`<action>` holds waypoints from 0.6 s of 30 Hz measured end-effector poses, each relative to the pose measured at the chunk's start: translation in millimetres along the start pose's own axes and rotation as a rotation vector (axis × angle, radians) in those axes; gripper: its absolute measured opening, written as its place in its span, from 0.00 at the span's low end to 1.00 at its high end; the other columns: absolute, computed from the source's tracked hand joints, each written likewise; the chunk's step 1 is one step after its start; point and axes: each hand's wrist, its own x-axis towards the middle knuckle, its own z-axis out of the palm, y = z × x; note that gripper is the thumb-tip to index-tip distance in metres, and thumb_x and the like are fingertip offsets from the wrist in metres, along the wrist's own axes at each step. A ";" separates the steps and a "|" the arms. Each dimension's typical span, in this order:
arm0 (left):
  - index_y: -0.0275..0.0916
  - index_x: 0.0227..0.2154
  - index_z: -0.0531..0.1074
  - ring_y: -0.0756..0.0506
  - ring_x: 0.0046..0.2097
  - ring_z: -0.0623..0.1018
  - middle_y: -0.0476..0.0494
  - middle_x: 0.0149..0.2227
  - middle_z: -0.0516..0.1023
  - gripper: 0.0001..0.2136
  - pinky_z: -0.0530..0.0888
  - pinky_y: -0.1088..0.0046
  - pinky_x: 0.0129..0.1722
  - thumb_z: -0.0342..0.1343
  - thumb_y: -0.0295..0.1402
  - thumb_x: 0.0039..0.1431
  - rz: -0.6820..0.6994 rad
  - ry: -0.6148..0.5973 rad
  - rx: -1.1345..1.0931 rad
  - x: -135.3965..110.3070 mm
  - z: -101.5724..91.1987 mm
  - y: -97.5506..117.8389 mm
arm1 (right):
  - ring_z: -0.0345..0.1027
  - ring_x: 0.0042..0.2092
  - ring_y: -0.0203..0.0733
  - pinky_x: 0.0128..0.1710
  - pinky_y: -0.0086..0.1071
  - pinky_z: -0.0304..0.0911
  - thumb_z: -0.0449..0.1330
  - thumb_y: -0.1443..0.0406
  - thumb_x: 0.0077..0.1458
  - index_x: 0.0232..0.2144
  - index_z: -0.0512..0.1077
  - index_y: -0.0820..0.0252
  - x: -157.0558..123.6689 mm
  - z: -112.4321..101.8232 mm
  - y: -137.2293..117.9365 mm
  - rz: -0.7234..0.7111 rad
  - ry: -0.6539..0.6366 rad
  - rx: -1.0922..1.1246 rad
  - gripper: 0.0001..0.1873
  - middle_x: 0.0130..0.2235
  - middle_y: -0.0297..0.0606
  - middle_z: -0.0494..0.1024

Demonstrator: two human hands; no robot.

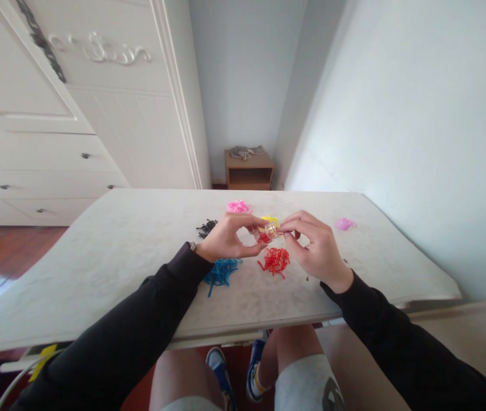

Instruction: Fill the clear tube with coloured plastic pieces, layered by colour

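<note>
My left hand (231,237) grips a small clear jar (272,229) between thumb and fingers, above the table. Red pieces show through its wall, and its mouth is tilted toward the right. At that mouth my right hand (313,242) is closed in a pinch; whatever its fingertips hold is too small to make out. Just below the jar lies a pile of red rubber-band-like strands (276,260). Similar yellow strands (270,219) lie behind the jar, partly hidden. Blue strands (222,273) and black strands (207,228) are partly covered by my left hand and wrist.
A pink pile of strands (238,206) lies farther back on the white table (140,251). To the right is a small crumpled purple item (345,224). Beyond the table stand a wooden nightstand (249,171) and a white cabinet (131,125); a wall runs along the right.
</note>
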 end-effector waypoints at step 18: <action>0.36 0.44 0.77 0.45 0.42 0.83 0.40 0.42 0.83 0.17 0.83 0.68 0.40 0.70 0.34 0.52 -0.218 0.311 -0.409 -0.5 5.2 -13.6 | 0.72 0.38 0.43 0.42 0.35 0.63 0.67 0.69 0.57 0.30 0.80 0.63 4.0 48.4 53.1 0.241 -0.562 -0.215 0.04 0.33 0.41 0.80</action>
